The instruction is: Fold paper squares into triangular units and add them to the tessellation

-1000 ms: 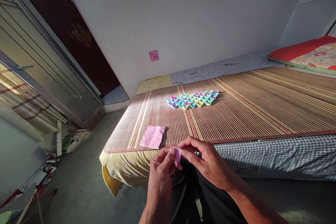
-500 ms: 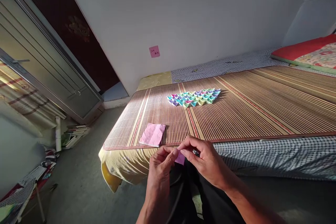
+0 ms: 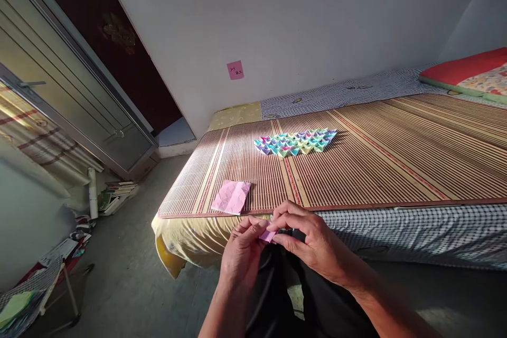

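A small piece of pink paper [image 3: 268, 234] is held over my lap, just off the front edge of the bed. My left hand [image 3: 242, 245] pinches its left side between thumb and fingers. At its right edge, my right hand [image 3: 307, 232] grips the paper with thumb and fingertips. The fingers cover part of the piece, so its full shape is hidden. Beyond my left hand lies a pink square pad of paper [image 3: 231, 197], marked with crease-like lines. Farther back, several folded paper pieces [image 3: 295, 142] in blue, green, yellow and purple stand in close rows.
A striped bamboo mat [image 3: 368, 163] covers the bed. One pink note [image 3: 235, 70] is stuck on the wall. A red-edged quilt [image 3: 467, 68] lies at the far right. Left of the bed are a door [image 3: 79, 74], stacked books [image 3: 116, 198] and a folding stool [image 3: 51, 288].
The pink paper has turned and tilted between my hands, and my right fingers have shifted along its right edge. The view has moved slightly.
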The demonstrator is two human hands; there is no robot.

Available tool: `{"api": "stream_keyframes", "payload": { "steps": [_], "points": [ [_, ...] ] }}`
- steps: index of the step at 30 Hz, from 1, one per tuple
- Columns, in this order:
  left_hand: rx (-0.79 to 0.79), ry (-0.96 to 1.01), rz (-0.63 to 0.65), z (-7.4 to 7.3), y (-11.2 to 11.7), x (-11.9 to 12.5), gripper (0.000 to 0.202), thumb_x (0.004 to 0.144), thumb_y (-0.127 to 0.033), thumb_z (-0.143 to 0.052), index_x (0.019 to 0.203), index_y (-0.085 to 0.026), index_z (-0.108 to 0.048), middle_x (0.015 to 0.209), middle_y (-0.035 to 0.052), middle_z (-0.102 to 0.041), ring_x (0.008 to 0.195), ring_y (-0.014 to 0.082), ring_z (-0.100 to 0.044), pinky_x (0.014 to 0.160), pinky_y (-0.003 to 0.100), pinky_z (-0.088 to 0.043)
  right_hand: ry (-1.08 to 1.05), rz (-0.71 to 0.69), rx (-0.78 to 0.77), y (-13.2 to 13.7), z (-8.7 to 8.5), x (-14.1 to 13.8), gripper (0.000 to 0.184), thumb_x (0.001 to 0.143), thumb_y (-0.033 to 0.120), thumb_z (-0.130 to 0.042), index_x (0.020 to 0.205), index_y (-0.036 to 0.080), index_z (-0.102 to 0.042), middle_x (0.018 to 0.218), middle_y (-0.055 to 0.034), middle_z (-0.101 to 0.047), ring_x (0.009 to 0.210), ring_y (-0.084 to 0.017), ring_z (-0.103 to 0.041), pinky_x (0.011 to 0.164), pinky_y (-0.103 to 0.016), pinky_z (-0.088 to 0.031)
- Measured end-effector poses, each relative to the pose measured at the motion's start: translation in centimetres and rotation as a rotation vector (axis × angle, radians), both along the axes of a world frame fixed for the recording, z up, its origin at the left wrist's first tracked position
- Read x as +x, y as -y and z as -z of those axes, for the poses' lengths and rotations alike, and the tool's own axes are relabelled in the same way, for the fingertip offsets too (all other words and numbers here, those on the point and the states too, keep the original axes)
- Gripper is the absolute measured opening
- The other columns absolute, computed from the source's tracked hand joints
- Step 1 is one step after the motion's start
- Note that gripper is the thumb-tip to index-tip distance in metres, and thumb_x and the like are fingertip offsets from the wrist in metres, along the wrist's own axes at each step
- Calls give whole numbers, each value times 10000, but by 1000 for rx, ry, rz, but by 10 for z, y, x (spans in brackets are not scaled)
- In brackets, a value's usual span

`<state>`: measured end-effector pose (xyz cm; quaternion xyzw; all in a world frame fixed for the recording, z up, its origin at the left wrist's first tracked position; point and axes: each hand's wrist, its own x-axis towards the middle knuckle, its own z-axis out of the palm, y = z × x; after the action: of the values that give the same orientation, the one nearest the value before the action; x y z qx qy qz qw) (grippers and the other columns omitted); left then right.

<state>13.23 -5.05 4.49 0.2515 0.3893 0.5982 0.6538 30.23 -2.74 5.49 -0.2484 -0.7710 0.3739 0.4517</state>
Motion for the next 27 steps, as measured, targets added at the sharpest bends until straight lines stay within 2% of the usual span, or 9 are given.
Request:
{"api": "stream_keyframes", "payload": {
  "steps": [4, 10, 18, 23, 27],
  "points": [
    [112, -143, -20, -2, 5, 4, 220, 744, -266, -854, 653, -134, -703, 643, 3, -617, 641, 110, -514, 678, 237, -445, -20, 17, 3, -1, 2, -2, 120, 976, 133, -612, 915, 220, -666, 957, -16, -601, 936, -159, -619, 863, -294, -501],
    [226, -248, -39, -6, 9, 6, 153, 834, -258, -790, 737, -151, -738, 706, 13, -651, 705, 131, -532, 749, 262, -442, -129, 109, 9, 3, -2, -12, 116, 950, 142, -601, 861, 214, -623, 852, -9, -604, 879, -176, -617, 808, -309, -500],
    [228, -306, -21, -8, 12, 0, 160, 871, -286, -763, 786, -150, -765, 750, 29, -682, 732, 139, -583, 758, 260, -463, -155, 163, -30, 5, 0, -15, 110, 932, 150, -594, 840, 211, -590, 809, 0, -619, 801, -162, -626, 755, -292, -496],
    [267, -368, 72, -14, 20, -4, 152, 845, -272, -795, 958, -171, -809, 896, 70, -769, 879, 200, -686, 863, 304, -514, -117, 151, 0, 3, -4, -12, 107, 956, 161, -565, 875, 212, -613, 827, -10, -663, 820, -169, -652, 768, -299, -499],
    [241, -402, 7, -12, 21, -4, 172, 809, -296, -830, 922, -167, -823, 845, 72, -782, 783, 181, -699, 787, 280, -544, -45, 173, 14, 4, -6, -11, 119, 967, 171, -552, 882, 214, -623, 831, -21, -672, 828, -185, -651, 785, -325, -500]
  ]
}}
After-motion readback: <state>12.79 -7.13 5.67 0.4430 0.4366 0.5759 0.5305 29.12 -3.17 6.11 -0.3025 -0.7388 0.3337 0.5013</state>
